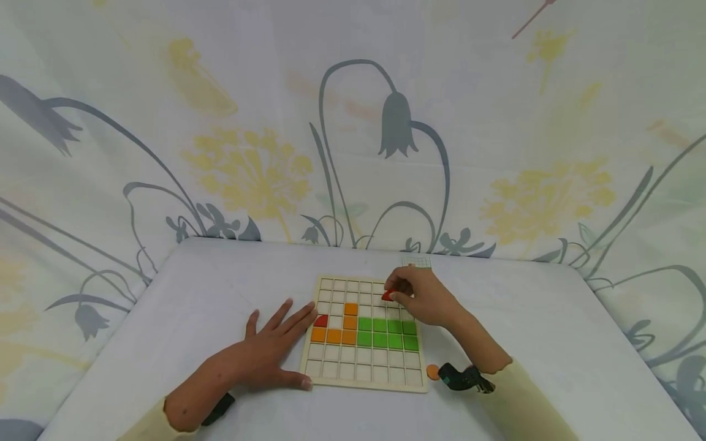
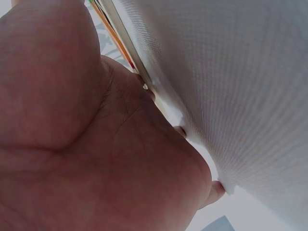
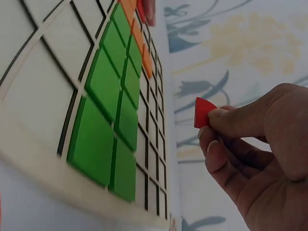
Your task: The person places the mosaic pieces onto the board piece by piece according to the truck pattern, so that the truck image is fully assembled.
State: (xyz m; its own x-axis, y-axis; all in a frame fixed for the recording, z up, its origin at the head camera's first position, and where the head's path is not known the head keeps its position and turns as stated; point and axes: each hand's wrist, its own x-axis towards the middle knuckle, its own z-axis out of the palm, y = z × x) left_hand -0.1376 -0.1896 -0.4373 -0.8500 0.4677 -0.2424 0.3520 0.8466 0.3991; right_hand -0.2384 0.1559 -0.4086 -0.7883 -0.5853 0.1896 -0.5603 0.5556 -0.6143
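A pale wooden grid board (image 1: 346, 371) lies on the white table. Green square tiles (image 1: 380, 340) fill two rows at its right, and orange square tiles (image 1: 333, 336) form an L shape left of them. One red quarter-round tile (image 1: 320, 320) sits in a cell at the left edge. My left hand (image 1: 265, 356) lies with fingers spread, fingertips and thumb at the board's left edge. Between thumb and fingers, my right hand (image 1: 423, 297) pinches another red quarter-round tile (image 3: 203, 113), held over the board's upper right cells. The right wrist view shows that tile raised off the board.
An orange round piece (image 1: 432, 372) lies on the table just right of the board's lower corner, close to the black strap device (image 1: 463, 376) on my right wrist. Behind the board is a small sheet with a printed grid (image 1: 417, 261). A flower-patterned cloth (image 1: 353, 184) hangs along the table's back edge.
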